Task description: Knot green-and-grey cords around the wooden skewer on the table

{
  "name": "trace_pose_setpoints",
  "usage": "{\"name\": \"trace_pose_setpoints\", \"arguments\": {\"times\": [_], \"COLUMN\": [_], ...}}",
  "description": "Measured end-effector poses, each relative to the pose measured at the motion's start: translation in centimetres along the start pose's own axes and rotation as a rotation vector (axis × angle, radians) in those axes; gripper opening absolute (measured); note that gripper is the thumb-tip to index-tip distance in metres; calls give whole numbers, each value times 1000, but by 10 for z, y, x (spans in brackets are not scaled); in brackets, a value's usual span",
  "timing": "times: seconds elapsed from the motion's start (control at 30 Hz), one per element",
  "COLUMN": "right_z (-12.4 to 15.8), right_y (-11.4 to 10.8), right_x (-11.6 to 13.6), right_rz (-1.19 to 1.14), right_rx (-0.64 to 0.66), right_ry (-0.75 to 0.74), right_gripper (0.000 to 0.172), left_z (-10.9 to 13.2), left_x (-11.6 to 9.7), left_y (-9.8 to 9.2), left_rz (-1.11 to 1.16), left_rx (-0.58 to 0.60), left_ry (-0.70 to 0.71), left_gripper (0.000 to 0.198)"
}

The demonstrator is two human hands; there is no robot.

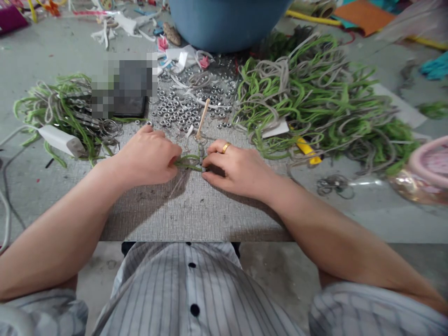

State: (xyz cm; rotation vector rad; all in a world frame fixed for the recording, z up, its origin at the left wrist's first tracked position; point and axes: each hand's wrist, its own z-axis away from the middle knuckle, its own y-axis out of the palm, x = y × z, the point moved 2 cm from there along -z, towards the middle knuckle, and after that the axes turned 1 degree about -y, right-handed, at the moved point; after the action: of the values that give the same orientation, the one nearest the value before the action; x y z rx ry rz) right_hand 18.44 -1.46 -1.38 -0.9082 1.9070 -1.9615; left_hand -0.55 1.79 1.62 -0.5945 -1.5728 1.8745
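Low over the front of the table, my left hand (150,156) is closed around a green cord (189,161). The cord runs out of the fist to a small metal fitting (201,153), which my right hand (238,168) pinches between thumb and fingers; a gold ring (226,147) is on one finger. Just beyond the fitting lies a thin wooden stick (203,116), close to a metal ring (199,137). Whatever is inside my left fist is hidden.
Many small metal rings (171,109) are scattered ahead. A big pile of green and grey cords (308,93) lies right, a smaller cord bundle (70,93) left. A blue tub (227,23) stands behind. Nearby are a white adapter (62,141) and a yellow tool (308,150).
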Motion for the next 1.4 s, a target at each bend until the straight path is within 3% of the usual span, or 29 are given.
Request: {"name": "trace_pose_setpoints", "arguments": {"times": [0.1, 0.3, 0.53, 0.73, 0.9, 1.03, 1.13, 1.23, 1.33, 1.4], "right_z": [0, 1, 0, 0, 0, -1, -1, -1, -1, -1], "right_y": [0, 1, 5, 16, 19, 18, 18, 20, 18, 14], "right_x": [0, -1, -4, -3, -2, -1, -1, -2, -3, -5], "right_rz": [-3, 9, -38, 36, 59, 76, 80, 43, -22, -57], "right_rx": [-2, -29, -227, -109, -50, -46, -37, -45, -117, -194], "right_ry": [4, -11, -246, -342, -305, -296, -286, -288, -287, -256], "right_gripper": [20, 20, 34, 56, 56, 56, 57, 56, 50, 45], "left_z": [1, 3, 7, 12, 11, 7, 3, 0, -4, -6], "left_x": [2, 6, 9, 10, 11, 15, 16, 11, 3, -3], "left_y": [1, 5, 0, -6, -4, -6, -9, -9, -3, 2], "left_rz": [4, 215, 24, -45, 22, 50, 250, 737, 1089, 1195], "left_rx": [25, -104, 11, 67, 224, 150, 7, -120, -128, -115], "left_ry": [-3, -20, -25, -37, -135, -154, -232, -253, -297, -317], "left_gripper": [16, 9, 17, 16, 14, 16, 13, 12, 11, 11]}}
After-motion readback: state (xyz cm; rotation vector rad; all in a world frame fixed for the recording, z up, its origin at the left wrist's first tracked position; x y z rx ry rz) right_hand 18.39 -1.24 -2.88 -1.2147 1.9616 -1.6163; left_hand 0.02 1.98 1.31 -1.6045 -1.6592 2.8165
